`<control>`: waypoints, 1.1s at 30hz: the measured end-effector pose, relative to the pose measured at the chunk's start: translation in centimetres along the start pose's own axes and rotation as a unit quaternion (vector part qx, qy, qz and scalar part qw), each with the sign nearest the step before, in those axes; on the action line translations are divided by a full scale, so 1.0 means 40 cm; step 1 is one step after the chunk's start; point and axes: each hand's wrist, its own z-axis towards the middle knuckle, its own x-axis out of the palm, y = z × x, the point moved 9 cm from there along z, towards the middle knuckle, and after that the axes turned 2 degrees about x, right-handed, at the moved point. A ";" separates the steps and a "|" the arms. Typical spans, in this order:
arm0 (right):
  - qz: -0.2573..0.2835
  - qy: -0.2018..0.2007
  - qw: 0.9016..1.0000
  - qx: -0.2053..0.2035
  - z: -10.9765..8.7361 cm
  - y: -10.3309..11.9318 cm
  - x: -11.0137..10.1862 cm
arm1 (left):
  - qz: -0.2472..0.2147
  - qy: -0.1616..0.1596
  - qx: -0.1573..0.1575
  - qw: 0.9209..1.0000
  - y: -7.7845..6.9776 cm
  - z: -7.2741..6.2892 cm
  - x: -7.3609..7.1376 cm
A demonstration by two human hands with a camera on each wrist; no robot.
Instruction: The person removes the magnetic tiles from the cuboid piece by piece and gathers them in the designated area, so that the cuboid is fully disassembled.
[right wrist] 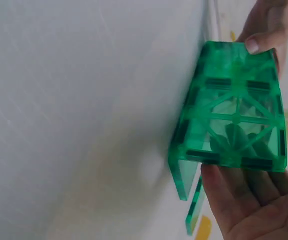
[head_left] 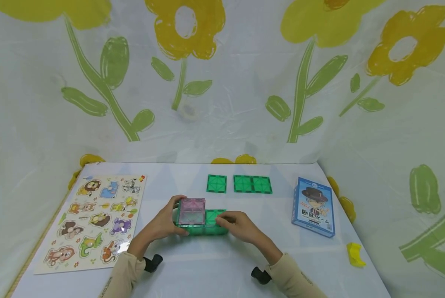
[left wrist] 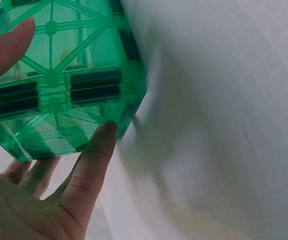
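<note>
A low structure of translucent green magnetic tiles [head_left: 202,230] stands in front of me on the table. On top of its left half sits a translucent pink tile piece [head_left: 192,211]. My left hand [head_left: 165,221] grips the left end, thumb at the front and fingers round the side; the left wrist view has its fingertips against the green tiles [left wrist: 78,42]. At the right end, my right hand [head_left: 241,225] pinches the edge of a green tile [head_left: 213,216]. In the right wrist view its fingers [right wrist: 224,192] reach behind the tile, showing through it.
Beyond the structure lie a single green tile [head_left: 216,183] and a joined pair of green tiles [head_left: 252,184]. An animal puzzle board [head_left: 107,194] covers the left side. To the right are a blue card-game box [head_left: 313,207] and a crumpled yellow piece [head_left: 355,254].
</note>
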 end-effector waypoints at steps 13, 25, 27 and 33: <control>-0.028 -0.008 0.999 -0.029 -0.007 -0.006 0.043 | -0.009 -0.004 -0.010 1.000 0.010 -0.013 -0.006; -0.003 -0.015 1.000 -0.020 -0.006 -0.013 0.046 | -0.016 0.003 -0.001 1.000 0.004 -0.003 -0.004; -0.001 -0.012 1.000 -0.020 -0.006 -0.011 0.047 | -0.017 0.003 0.001 1.000 0.003 -0.005 -0.005; 0.004 -0.008 1.000 -0.016 -0.007 -0.010 0.045 | -0.023 0.003 0.004 1.000 0.003 -0.002 -0.006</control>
